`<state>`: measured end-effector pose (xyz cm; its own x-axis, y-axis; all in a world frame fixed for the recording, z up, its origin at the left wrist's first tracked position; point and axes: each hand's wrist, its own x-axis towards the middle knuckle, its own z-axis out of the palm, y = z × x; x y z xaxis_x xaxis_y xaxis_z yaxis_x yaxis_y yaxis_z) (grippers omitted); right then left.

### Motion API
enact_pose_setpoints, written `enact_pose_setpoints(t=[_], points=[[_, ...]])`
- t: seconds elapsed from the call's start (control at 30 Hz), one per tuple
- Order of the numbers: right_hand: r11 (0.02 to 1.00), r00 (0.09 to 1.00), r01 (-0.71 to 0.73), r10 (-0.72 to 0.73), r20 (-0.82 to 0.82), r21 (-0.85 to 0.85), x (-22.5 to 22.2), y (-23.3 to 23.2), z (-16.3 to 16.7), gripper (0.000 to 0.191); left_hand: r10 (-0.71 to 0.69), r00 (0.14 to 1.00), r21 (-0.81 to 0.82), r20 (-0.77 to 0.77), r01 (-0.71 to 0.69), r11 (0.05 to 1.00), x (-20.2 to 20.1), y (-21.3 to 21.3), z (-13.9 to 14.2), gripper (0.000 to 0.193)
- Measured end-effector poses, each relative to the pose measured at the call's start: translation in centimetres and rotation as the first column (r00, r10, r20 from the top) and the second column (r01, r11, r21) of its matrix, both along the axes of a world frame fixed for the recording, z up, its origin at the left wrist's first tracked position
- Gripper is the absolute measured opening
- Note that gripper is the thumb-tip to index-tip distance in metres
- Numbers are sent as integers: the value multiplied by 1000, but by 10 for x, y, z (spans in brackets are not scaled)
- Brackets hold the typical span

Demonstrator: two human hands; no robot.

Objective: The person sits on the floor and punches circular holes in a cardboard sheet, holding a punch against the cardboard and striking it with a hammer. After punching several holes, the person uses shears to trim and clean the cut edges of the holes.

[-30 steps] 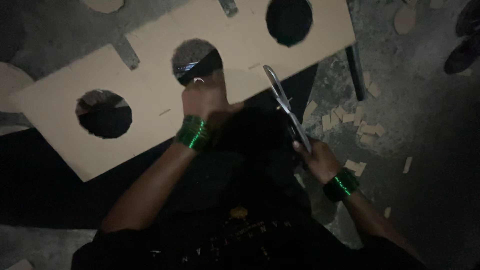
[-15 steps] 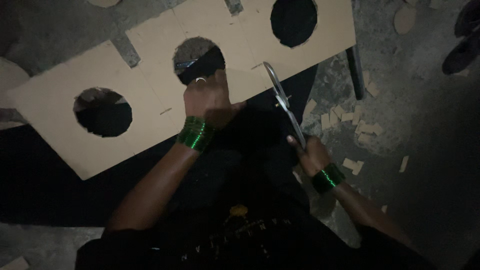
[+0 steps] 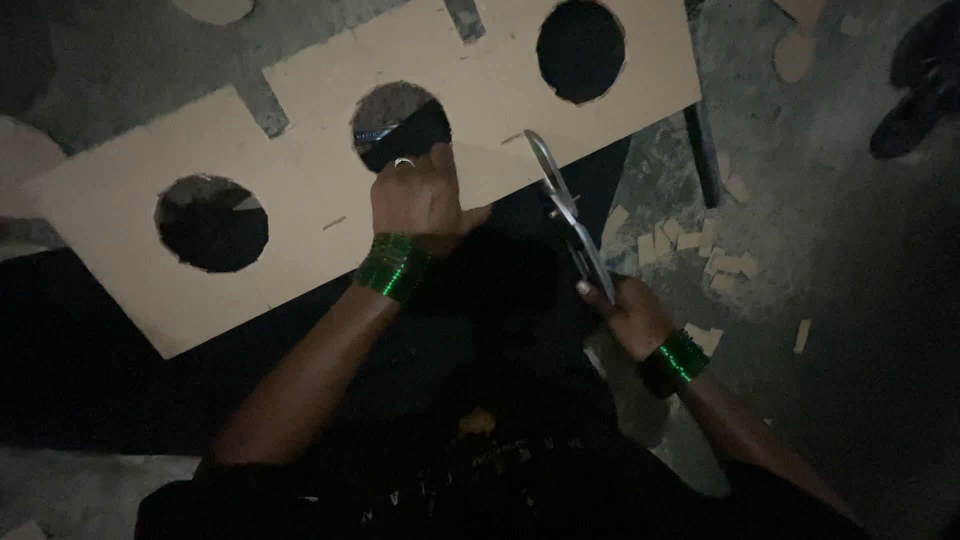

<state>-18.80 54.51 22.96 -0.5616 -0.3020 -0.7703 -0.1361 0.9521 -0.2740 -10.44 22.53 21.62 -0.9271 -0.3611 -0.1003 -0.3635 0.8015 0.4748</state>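
Observation:
A long tan cardboard sheet (image 3: 300, 150) with three round holes lies slanted across the dim floor. My left hand (image 3: 418, 200), with green bangles on the wrist, grips the sheet's near edge just below the middle hole. My right hand (image 3: 628, 315), also wearing green bangles, holds large metal scissors (image 3: 566, 210) by the handles. The blades point up and away, their tips over the sheet's near edge between the middle and right holes.
Small cardboard offcuts (image 3: 700, 255) are scattered on the grey floor at the right. A dark bar (image 3: 700, 150) lies beside the sheet's right end. A dark shoe (image 3: 915, 95) sits at the far right. Dark cloth covers my lap below the sheet.
The view has shifted slightly. My right hand has drawn a little nearer and lower with the scissors; my left hand keeps its hold on the sheet by the middle hole.

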Motion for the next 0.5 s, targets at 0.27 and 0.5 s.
enact_pose_setpoints(t=[0.27, 0.5], points=[[999, 999, 40, -40, -14, 12, 8, -2, -19, 72, 1, 1000, -42, -6, -1, 999, 2, 3, 3, 66], [991, 979, 134, -130, 159, -11, 6, -4, 3, 54, -2, 996, 53, 91, -3, 999, -3, 0, -3, 62]])
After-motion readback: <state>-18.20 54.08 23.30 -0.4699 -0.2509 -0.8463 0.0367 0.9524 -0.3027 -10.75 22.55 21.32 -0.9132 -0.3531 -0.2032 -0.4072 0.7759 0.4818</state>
